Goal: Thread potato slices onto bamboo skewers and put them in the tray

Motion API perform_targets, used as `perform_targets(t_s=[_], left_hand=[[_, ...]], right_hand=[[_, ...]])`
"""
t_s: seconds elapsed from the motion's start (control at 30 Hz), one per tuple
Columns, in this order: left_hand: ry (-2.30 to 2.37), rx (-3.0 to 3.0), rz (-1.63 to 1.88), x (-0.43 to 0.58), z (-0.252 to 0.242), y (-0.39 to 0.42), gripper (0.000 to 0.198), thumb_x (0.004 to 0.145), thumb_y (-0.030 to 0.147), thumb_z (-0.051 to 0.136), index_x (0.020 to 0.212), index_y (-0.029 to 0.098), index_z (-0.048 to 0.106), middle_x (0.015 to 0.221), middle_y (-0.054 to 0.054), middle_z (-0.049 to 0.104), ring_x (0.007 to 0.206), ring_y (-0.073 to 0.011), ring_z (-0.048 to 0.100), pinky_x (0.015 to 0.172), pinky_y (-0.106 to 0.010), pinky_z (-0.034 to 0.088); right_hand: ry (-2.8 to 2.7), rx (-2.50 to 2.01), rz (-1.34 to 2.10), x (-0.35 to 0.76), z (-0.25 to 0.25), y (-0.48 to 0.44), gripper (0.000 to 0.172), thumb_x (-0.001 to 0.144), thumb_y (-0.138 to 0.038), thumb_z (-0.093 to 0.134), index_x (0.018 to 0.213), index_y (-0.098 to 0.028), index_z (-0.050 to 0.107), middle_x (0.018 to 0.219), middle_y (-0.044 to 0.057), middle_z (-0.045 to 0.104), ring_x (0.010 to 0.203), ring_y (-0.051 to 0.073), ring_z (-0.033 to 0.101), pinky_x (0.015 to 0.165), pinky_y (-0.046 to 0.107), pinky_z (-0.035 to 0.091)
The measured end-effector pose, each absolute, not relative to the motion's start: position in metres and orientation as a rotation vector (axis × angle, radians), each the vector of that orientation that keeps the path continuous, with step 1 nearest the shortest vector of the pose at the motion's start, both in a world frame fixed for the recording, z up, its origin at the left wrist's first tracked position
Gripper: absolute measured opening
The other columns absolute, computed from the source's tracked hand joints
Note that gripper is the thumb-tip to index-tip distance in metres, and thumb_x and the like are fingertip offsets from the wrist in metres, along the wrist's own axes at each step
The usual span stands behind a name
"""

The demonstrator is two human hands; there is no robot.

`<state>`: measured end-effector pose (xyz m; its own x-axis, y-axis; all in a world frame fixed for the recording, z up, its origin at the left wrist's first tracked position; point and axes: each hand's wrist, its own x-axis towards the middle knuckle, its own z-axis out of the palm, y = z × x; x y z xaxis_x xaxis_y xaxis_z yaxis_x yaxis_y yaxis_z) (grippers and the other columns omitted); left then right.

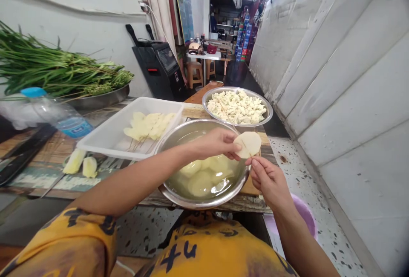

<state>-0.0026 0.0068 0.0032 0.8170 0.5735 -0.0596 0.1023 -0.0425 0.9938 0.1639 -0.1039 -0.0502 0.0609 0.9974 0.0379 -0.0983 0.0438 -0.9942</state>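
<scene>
My left hand reaches over a steel bowl and pinches a round, pale potato slice by its left edge. Between the fingertips of my right hand, just below the slice, is a thin wooden skewer. It runs into the slice and shows on its face; its far end is hard to make out. Below, potato slices lie in the bowl's water. To the left, a white plastic tray holds skewered potato slices with their sticks pointing towards me.
Behind the bowl stands a metal basin of cauliflower pieces. At left are a water bottle, two pale vegetable pieces, a black-handled tool and a pan of greens. A purple basin sits on the floor.
</scene>
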Motion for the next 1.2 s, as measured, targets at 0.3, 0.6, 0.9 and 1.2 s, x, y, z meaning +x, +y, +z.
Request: perform_targets(t_s=[0.3, 0.6, 0.9, 1.2], left_hand=[[1.254, 2.526, 0.001, -0.024, -0.027, 0.056, 0.05, 0.071, 0.03, 0.065, 0.119, 0.018, 0.059, 0.118, -0.014, 0.06, 0.113, -0.0319, 0.051, 0.094, -0.043, 0.038], [1.183, 2.243, 0.376, -0.018, -0.062, 0.061, 0.035, 0.035, 0.018, 0.082, 0.067, 0.02, 0.068, 0.073, -0.008, 0.062, 0.087, -0.0317, 0.058, 0.086, -0.047, 0.04], [1.196, 2.146, 0.379, -0.031, -0.046, 0.08, 0.014, 0.057, 0.032, 0.07, 0.062, 0.019, 0.069, 0.063, -0.002, 0.066, 0.059, -0.0152, 0.056, 0.056, -0.024, 0.037], [1.223, 1.612, 0.707, -0.036, -0.034, 0.08, 0.018, 0.063, 0.029, 0.071, 0.065, 0.016, 0.06, 0.056, -0.003, 0.064, 0.056, -0.0142, 0.061, 0.051, -0.022, 0.042]], right_hand=[[-1.064, -1.233, 1.004, 0.179, -0.058, -0.11, 0.024, 0.088, -0.039, 0.054, 0.088, -0.017, 0.061, 0.053, -0.009, 0.026, 0.043, 0.005, 0.021, 0.041, 0.021, 0.014], [-1.033, -1.158, 1.113, 0.176, -0.062, -0.112, 0.023, 0.086, -0.04, 0.056, 0.086, -0.017, 0.06, 0.053, -0.009, 0.025, 0.044, 0.007, 0.019, 0.042, 0.021, 0.012], [-1.116, -1.237, 1.164, 0.185, -0.064, -0.125, 0.028, 0.088, -0.042, 0.053, 0.093, -0.016, 0.061, 0.053, -0.009, 0.023, 0.045, 0.007, 0.018, 0.043, 0.021, 0.013], [-1.42, -1.489, 0.949, 0.192, -0.069, -0.132, 0.032, 0.089, -0.043, 0.049, 0.093, -0.016, 0.067, 0.05, -0.006, 0.027, 0.044, 0.01, 0.025, 0.042, 0.022, 0.018]])
